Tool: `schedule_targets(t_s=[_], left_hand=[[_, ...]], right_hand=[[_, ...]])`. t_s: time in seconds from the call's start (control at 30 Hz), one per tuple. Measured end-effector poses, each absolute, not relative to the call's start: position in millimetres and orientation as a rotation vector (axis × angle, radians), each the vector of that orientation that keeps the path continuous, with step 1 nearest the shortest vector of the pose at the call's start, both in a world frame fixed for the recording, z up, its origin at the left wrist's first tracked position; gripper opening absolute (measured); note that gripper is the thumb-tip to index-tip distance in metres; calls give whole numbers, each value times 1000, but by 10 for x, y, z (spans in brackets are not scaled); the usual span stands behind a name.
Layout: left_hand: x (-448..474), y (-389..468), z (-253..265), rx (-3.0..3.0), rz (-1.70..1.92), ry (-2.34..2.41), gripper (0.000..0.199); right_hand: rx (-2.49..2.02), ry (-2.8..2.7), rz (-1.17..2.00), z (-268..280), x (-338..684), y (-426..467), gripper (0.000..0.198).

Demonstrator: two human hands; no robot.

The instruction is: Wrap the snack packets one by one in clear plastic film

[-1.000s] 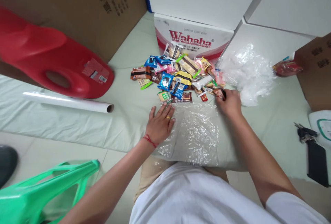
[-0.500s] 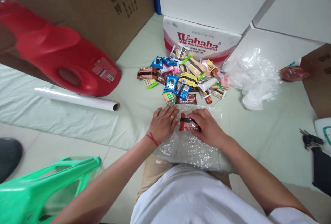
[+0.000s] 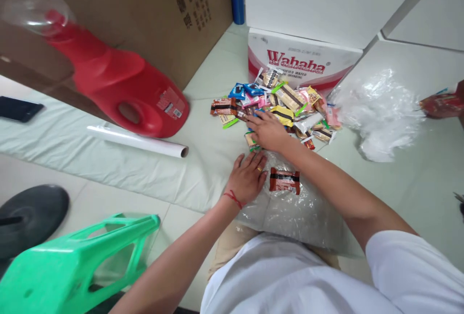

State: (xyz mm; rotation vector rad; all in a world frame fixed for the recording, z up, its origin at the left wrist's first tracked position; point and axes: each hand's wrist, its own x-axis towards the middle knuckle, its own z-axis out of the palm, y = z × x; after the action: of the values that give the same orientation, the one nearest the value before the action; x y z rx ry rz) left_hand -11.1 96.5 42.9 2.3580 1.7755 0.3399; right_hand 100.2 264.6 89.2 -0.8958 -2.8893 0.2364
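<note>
My left hand (image 3: 248, 177) lies flat, fingers spread, on a clear plastic bag (image 3: 286, 217) spread over the cloth. Just right of it, a brown-wrapped snack pack (image 3: 284, 181) rests on the bag, untouched by either hand. My right hand (image 3: 270, 131) reaches over the near left side of a heap of wrapped snacks (image 3: 290, 98). Its fingers are stretched out over the packs; bits of a blue wrapper show beside the fingertips, and the hand covers whatever lies beneath. A small green-and-yellow pack (image 3: 252, 141) sits at the heap's near edge.
Behind the heap stands a white and red carton (image 3: 300, 57). Crumpled clear plastic (image 3: 379, 115) lies to the right. At left are a red jug (image 3: 126, 89), a white roll (image 3: 137, 141), a phone (image 3: 20, 109) and a green stool (image 3: 79, 261).
My right hand has let go of the brown snack pack, leaving it on the plastic bag, and moved forward onto the heap. My left hand stays on the bag. The view has shifted left.
</note>
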Motion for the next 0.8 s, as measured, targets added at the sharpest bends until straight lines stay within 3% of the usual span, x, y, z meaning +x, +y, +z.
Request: schedule_targets(t_s=[0.2,0.3,0.43,0.53,0.67,0.8], left_hand=[[-112,961,416,2337,376,1747,53],[-124,964,410,2331,369,1755,53],[-141,967,395,2333,336,1753,53],[-142,976,375,2329,350,1741,54],[-133,979,363,2309,409,1730,54],[-134,981,373,2302,433,1722,52]], right_hand=[[-1058,-2817,191,975,1163,2778,41],[-985,-2774,230,1075,741,2884,40],[-943,-2770,180,1024,13,3160,55],[-947,-2843,121,997,-180,3317,42],[-881,-2770,171,1234,307,3121,60],[-810,-2599,485,1473,1368,2469,49]])
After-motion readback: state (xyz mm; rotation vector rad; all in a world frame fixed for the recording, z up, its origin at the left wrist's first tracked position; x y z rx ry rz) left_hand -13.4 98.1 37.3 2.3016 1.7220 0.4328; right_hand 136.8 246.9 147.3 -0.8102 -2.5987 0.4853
